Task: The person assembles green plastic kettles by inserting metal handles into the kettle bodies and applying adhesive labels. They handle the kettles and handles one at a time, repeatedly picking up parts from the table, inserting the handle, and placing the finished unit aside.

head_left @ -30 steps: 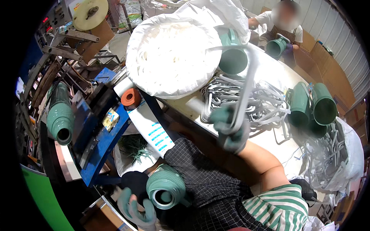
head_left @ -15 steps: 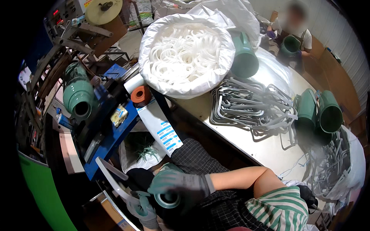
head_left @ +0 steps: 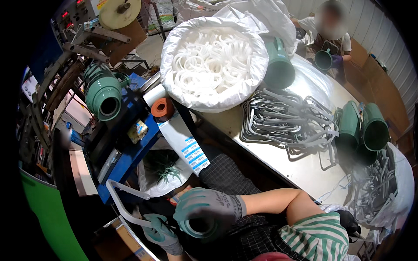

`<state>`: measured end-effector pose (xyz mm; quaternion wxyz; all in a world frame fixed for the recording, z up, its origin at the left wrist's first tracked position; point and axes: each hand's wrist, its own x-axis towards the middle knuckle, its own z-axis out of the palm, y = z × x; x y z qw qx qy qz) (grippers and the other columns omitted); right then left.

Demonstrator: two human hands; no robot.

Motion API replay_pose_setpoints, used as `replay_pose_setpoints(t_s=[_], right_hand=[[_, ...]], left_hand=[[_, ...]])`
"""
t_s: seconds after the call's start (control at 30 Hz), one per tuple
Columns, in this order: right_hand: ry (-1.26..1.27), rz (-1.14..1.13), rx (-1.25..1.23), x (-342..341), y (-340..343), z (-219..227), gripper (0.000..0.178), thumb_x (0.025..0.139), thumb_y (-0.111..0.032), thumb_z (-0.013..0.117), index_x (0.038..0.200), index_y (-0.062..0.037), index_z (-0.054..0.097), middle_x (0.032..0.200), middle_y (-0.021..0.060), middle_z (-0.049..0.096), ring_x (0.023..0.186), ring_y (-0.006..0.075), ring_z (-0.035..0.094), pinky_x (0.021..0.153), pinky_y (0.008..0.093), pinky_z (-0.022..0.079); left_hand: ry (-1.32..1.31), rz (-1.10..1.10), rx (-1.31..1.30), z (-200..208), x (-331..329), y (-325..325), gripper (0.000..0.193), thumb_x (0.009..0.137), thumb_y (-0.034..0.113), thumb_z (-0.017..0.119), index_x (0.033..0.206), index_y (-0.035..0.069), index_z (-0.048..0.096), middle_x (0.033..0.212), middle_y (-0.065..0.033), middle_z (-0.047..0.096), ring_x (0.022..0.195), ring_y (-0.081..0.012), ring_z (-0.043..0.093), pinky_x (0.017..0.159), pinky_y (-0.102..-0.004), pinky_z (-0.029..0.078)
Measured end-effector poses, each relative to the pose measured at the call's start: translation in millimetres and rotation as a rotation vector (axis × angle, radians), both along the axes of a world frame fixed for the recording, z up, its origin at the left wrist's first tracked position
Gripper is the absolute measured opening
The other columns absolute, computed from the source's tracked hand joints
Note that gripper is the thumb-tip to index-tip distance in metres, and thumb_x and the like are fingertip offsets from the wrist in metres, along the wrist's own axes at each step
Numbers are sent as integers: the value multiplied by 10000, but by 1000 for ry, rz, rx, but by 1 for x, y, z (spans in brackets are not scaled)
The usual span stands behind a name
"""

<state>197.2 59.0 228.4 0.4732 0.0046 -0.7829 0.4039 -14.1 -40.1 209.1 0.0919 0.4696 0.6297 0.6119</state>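
Note:
Both hands wear grey gloves with green-coated fingers. My left hand (head_left: pixel 161 232), low in the view, is closed around one end of a grey U-shaped handle (head_left: pixel 119 206), whose loop stands out to the upper left. Just to the right, my right hand (head_left: pixel 204 206) wraps over the top of a green cylindrical container (head_left: pixel 208 232) in my lap. Its round dark opening faces up toward me. The lower part of the container is lost against my dark checked apron, and most of my right fingertips are hidden behind it.
A large white sack (head_left: pixel 174 93) of white plastic rings stands ahead. Grey handles (head_left: pixel 278 119) are heaped on the white table (head_left: pixel 261 152), with green cylinders (head_left: pixel 348 124) at right. A blue bench (head_left: pixel 115 182) and machine stand left. A co-worker holds a green cylinder (head_left: pixel 323 60).
The grey handle has turned a little, its loop now opening wider to view. My right hand and the green container have shifted slightly right and down. The co-worker's cylinder has tilted.

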Motion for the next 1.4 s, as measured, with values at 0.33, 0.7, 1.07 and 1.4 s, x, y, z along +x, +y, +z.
replay_pose_setpoints(t_s=[0.33,0.7,1.07,1.4], right_hand=[[-34,-104,-156,37,-3,-7,787,808,-431,834,1450,-72,554,1334,134,639,1224,325,636,1040,447,509],[-111,-290,-40,46,-11,5,669,896,-466,763,1420,-93,577,1398,138,613,1292,326,609,1097,475,484],[-120,-54,-487,46,-22,-3,715,841,-311,870,1420,-32,557,1401,131,617,1290,250,618,1118,384,481],[36,-322,-444,65,-28,-31,1207,663,-565,958,1577,-58,353,1434,210,536,1304,332,545,1131,536,434]], left_hand=[[-77,-30,-14,15,13,11,390,1071,301,538,813,8,545,681,-50,533,585,-104,474,538,-262,327],[-205,-47,-71,16,21,17,491,1112,381,489,738,63,505,651,-5,488,576,-68,426,545,-245,286],[-386,-68,-96,5,15,15,249,1048,204,568,848,56,572,706,9,526,614,-81,487,545,-238,362],[-484,-424,15,-25,17,57,191,1068,265,577,1112,79,560,806,1,511,639,-96,506,563,-263,449]])
